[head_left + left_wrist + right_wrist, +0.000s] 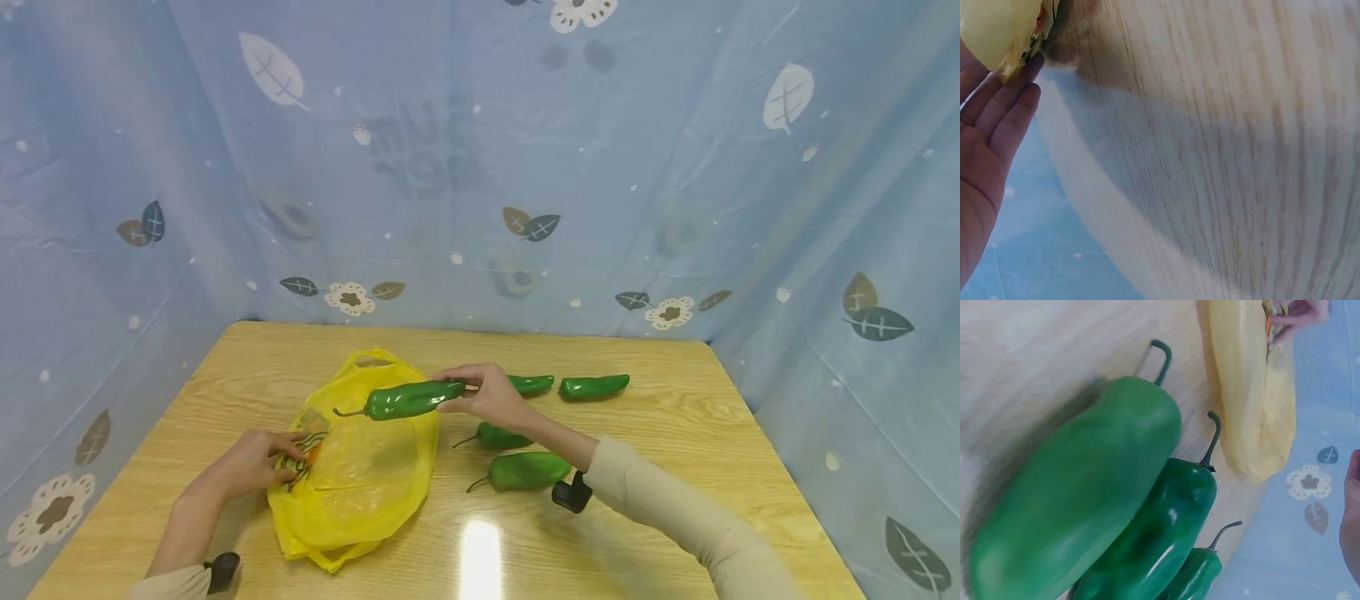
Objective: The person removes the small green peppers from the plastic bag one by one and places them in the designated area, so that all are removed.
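My right hand (487,393) grips a long green pepper (408,400) by its blunt end, with its thin stem pointing left. The pepper is held over the yellow plastic bag (375,467), which lies spread on the table with its handle loops at the far and near ends. At the bag's left edge, my left hand (251,462) pinches the printed part of the plastic. In the left wrist view, the fingers (1013,115) lie along the bag's edge, and the thumb is mostly hidden.
More green peppers lie right of the bag: a light green one (528,471) nearest, a darker one (504,436) behind it, and another (594,387) at the back right. The right forearm passes above some of them. A patterned blue curtain (450,167) surrounds the wooden table (675,467).
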`<state>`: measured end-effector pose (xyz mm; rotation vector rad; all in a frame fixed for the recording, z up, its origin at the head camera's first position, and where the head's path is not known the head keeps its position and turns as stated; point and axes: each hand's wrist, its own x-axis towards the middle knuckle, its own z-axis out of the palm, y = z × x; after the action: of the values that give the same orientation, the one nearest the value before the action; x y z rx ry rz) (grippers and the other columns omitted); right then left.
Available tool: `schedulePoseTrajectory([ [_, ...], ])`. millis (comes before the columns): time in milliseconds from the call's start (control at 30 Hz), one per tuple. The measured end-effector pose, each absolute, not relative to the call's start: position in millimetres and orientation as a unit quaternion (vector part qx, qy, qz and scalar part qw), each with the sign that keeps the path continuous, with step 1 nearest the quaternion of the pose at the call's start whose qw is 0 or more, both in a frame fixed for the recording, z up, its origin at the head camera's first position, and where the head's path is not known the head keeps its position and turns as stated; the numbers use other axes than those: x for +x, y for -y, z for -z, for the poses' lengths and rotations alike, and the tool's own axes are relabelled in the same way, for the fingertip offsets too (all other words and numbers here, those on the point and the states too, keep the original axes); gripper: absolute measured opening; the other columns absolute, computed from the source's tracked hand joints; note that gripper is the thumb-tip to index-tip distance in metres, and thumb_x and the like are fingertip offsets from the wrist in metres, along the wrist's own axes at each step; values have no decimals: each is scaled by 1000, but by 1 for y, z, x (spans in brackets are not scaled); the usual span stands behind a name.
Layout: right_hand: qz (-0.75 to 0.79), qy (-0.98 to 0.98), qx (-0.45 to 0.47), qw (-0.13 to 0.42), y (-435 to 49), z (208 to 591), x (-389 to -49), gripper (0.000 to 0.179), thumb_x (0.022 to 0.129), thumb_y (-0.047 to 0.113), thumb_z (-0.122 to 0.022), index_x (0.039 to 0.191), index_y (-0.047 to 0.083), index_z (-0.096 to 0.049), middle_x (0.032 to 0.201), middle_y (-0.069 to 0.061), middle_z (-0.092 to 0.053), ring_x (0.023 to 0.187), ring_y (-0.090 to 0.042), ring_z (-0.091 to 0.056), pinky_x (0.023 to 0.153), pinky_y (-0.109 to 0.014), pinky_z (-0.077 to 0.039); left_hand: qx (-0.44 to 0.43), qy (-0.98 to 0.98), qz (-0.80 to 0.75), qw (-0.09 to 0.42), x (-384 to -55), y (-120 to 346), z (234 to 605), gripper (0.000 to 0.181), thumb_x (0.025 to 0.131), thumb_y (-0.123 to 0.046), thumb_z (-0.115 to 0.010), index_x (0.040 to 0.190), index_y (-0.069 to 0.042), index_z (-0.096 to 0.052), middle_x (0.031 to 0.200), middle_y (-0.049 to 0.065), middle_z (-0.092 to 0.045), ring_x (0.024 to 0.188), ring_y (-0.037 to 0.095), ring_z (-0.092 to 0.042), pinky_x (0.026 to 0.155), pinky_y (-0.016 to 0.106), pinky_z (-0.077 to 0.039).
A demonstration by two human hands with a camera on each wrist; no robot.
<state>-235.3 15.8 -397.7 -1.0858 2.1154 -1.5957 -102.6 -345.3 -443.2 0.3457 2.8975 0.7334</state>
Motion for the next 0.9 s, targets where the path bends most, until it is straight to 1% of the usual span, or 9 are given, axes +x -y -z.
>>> schedulePoseTrajectory([
  [133, 560, -717, -390, 142, -31, 391, -227, 41, 81, 4, -76, 120, -2, -66, 120, -15, -65, 98, -19, -66, 84, -34, -57, 117, -959, -247, 71, -103, 346, 444, 19, 75, -9, -80, 94, -11, -76, 125, 27, -58, 107, 47, -58, 85, 53, -53],
  [200, 567, -709, -393, 147, -38, 388, -222, 40, 81, 3, -75, 120, -3, -65, 121, -17, -63, 100, -18, -66, 84, -33, -57, 120, -958, -250, 73, -103, 346, 444, 20, 75, -9, -80, 95, -10, -76, 125, 27, -58, 107, 47, -58, 85, 53, -52],
  [333, 585, -688, -396, 166, -50, 382, -209, 40, 81, -2, -74, 120, -7, -64, 122, -21, -60, 98, -18, -65, 82, -34, -58, 117, -958, -250, 72, -102, 345, 444, 19, 75, -8, -79, 94, -9, -76, 125, 27, -58, 108, 48, -58, 87, 55, -51],
  [433, 593, -677, -398, 177, -60, 377, -198, 41, 80, -4, -74, 119, -8, -63, 121, -22, -60, 96, -17, -64, 80, -36, -59, 114, -959, -249, 72, -102, 345, 444, 19, 75, -8, -80, 94, -9, -76, 125, 27, -58, 108, 49, -57, 87, 56, -51],
  [567, 604, -666, -395, 190, -71, 371, -182, 41, 79, -6, -74, 119, -9, -63, 121, -22, -61, 100, -14, -63, 84, -37, -57, 110, -959, -251, 76, -102, 345, 444, 19, 75, -9, -80, 94, -10, -76, 125, 27, -58, 109, 49, -56, 87, 56, -51],
  [800, 622, -642, -406, 189, -95, 364, -157, 38, 80, -1, -75, 116, -7, -65, 117, -21, -63, 101, -17, -63, 82, -39, -58, 104, -958, -255, 80, -103, 345, 444, 20, 75, -9, -80, 95, -10, -76, 126, 26, -58, 109, 48, -56, 86, 54, -52],
  [900, 627, -632, -412, 194, -105, 364, -147, 38, 82, -1, -74, 117, -9, -64, 117, -24, -62, 101, -16, -64, 81, -40, -58, 99, -958, -257, 82, -102, 345, 444, 20, 76, -9, -79, 96, -9, -76, 127, 26, -57, 110, 48, -56, 87, 54, -51],
])
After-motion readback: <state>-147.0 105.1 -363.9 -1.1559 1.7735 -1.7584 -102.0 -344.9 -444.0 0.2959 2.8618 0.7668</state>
